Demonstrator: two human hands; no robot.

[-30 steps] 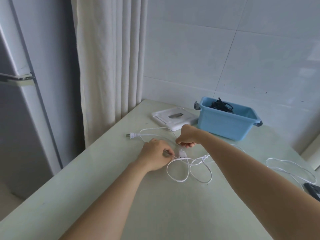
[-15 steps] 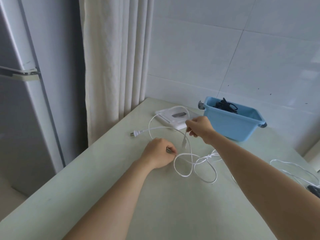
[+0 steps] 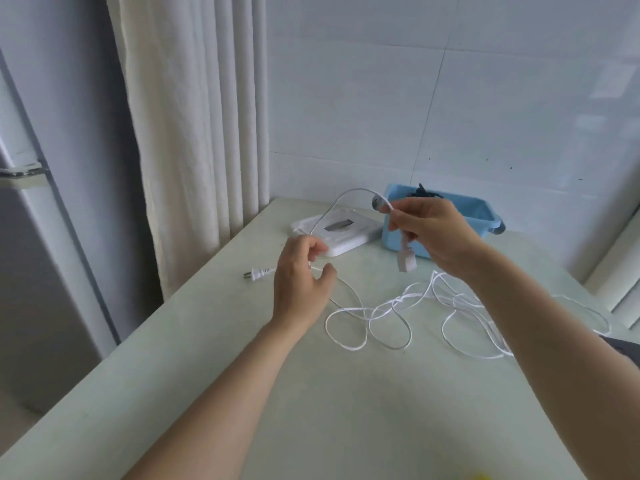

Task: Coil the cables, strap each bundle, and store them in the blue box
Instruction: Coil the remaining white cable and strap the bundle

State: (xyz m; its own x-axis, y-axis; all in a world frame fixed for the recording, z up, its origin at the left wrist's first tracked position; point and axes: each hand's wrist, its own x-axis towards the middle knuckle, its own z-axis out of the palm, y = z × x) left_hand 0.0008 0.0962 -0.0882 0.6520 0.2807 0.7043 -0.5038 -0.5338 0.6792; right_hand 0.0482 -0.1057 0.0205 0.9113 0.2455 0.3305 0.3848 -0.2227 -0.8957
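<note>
A long white cable (image 3: 383,318) lies in loose loops on the pale green table (image 3: 346,410), its two-pin plug (image 3: 254,273) pointing left. My left hand (image 3: 299,278) hovers just right of the plug, fingers curled loosely round the cable. From there the cable arcs up to my right hand (image 3: 433,233), which pinches it in the air in front of the blue box (image 3: 485,218). A white strap-like end piece (image 3: 406,261) hangs below the right hand. A black cable bundle (image 3: 427,194) lies inside the box.
A flat white device (image 3: 346,237) sits left of the box near the wall. A curtain (image 3: 194,133) and a fridge (image 3: 31,237) stand to the left of the table. A dark object (image 3: 623,351) shows at the right edge.
My right hand has risen higher and moved right toward the box, lifting a taller arc of cable. My left hand has shifted up toward the plug and loosened its fingers.
</note>
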